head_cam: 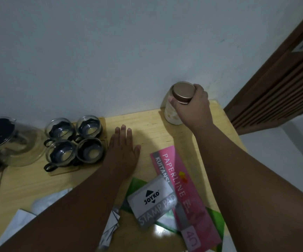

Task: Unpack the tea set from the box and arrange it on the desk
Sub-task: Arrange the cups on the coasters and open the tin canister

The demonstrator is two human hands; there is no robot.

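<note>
Several glass tea cups point(74, 142) with dark holders and handles stand together on a small wooden tray point(103, 122) at the desk's back left. A glass teapot point(10, 142) with a dark lid stands left of them. My left hand point(123, 151) lies flat with straight fingers on the light wooden desk point(158, 128), just right of the tray. My right hand point(192, 104) grips a pale jar point(170, 113) by its gold lid point(183, 91) at the back right, near the wall.
A pink receipt book point(181, 182), a grey stamp pad box point(152, 200) and a green glossy folder point(214, 220) lie at the front right. White wrapping paper point(25, 215) lies front left. A brown slatted door point(283, 79) stands right of the desk's edge.
</note>
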